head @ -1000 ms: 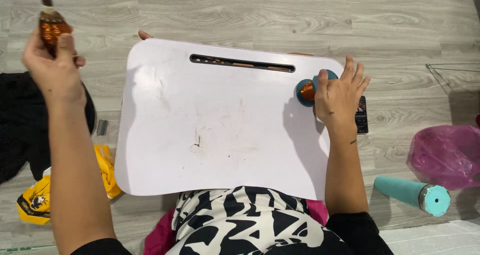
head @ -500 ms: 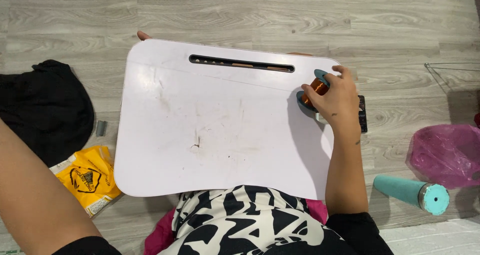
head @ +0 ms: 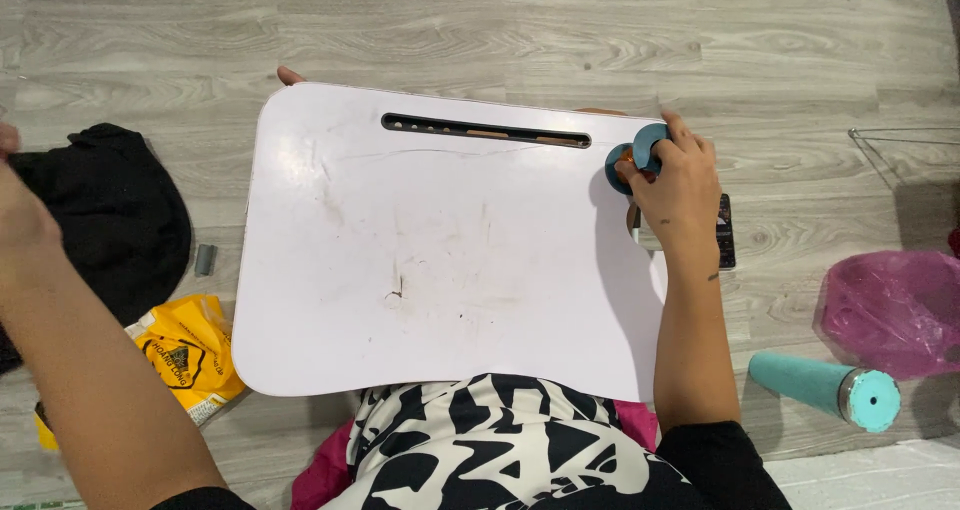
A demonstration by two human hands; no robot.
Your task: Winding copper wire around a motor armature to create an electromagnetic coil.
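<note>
White tabletop [head: 450,260]; teal spool [head: 632,158] with orange core; black-and-white patterned garment [head: 500,450]; yellow bag [head: 185,355]; pink bag [head: 895,310]; teal tube [head: 825,388]; grey wood-grain floor [head: 500,30].

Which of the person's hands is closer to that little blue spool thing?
Right. The right hand grips the blue spool at the white lap desk's far right corner; the left hand is far off, at the picture's left edge.

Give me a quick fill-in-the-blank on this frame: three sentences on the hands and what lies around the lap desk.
1. The right hand grips a small ____ spool at the white lap desk's far right corner.
2. The left hand holds ____.
3. On the floor at the person's right, a teal cylinder lies beside a ____ plastic bag.

Missing words: teal (blue-green); nothing; pink
</note>
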